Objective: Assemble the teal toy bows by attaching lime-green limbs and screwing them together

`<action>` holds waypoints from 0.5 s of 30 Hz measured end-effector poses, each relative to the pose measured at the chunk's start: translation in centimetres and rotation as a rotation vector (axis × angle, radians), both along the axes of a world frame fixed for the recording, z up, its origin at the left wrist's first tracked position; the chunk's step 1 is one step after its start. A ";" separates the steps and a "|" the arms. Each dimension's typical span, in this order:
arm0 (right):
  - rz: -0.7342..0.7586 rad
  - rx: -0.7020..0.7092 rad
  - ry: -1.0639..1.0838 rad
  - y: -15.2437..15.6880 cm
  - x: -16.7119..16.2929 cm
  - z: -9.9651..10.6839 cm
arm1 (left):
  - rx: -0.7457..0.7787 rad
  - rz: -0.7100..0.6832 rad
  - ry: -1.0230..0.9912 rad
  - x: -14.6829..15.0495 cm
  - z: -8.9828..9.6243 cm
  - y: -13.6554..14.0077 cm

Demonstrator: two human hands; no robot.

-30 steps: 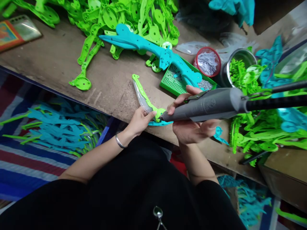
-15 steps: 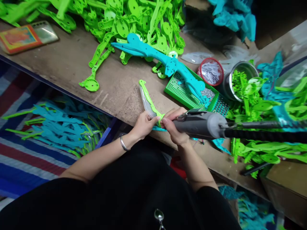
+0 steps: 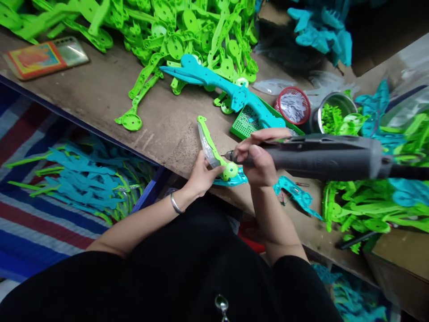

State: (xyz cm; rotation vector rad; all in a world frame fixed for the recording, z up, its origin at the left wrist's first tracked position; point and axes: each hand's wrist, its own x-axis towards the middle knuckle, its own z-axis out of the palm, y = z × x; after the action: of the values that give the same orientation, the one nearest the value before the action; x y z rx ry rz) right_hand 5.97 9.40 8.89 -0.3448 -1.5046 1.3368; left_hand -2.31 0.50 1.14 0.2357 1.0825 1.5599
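My left hand (image 3: 202,175) is closed on a curved green plastic piece (image 3: 212,144) with a clear blade-like strip along its side and a round disc at its lower end. Under that disc lies a blue plastic part (image 3: 238,177) at the table's front edge. In my right hand (image 3: 259,156) is a dark grey electric screwdriver (image 3: 311,156), held nearly level. Its bit points left and its tip is close to the green piece, by the left thumb; whether it touches cannot be made out. Another blue part (image 3: 293,193) lies right of my right wrist.
Green parts (image 3: 187,31) are heaped at the back, with a long blue part (image 3: 217,80) before them. A green basket (image 3: 243,125), a red basket of white strips (image 3: 292,107) and a metal pot (image 3: 337,109) stand right. A phone (image 3: 47,57) lies left.
My right hand and the screwdriver have drawn up and to the right, so the bit and the green disc now show. My left hand stays on the green piece.
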 end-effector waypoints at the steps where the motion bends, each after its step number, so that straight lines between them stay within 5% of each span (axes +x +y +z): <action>1: -0.019 -0.008 0.000 0.1 -0.6 -0.3 | -0.003 0.003 0.001 0.0 0.0 0.0; 15: -0.028 -0.065 -0.169 0.7 -1.8 -3.6 | -0.021 0.025 0.038 0.2 0.2 0.2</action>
State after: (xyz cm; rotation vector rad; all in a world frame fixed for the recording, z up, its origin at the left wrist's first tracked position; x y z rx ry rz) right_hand 4.13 10.07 5.33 -0.5299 -1.5915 1.3644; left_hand -2.13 0.65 1.32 0.2394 1.1347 1.5707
